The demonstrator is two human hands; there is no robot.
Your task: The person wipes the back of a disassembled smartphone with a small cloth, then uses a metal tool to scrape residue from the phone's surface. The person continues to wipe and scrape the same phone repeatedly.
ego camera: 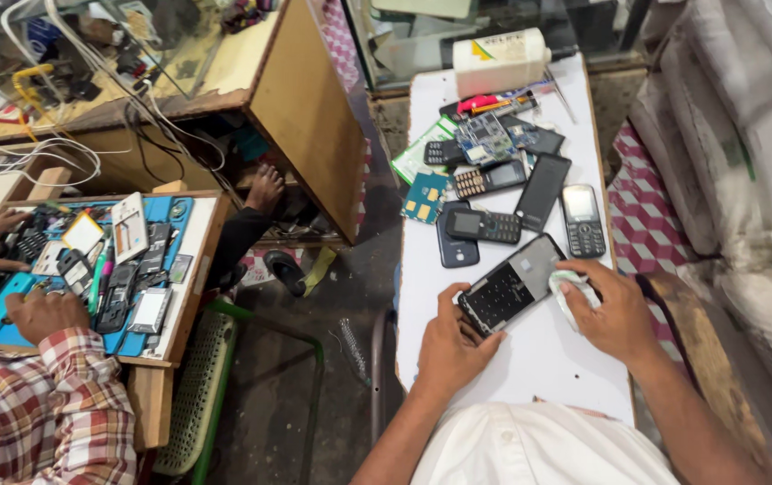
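Low in the frame, your left hand (447,346) grips the phone (512,283); your right hand (615,310) closes on a cloth (570,286).

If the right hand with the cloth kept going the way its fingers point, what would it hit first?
Probably the phone that the left hand steadies: the right hand presses a whitish cloth toward its right edge, apparently already touching it.

Dark phone (513,286), flat, angled on white table, w/ pale cloth (574,289) at its right end.
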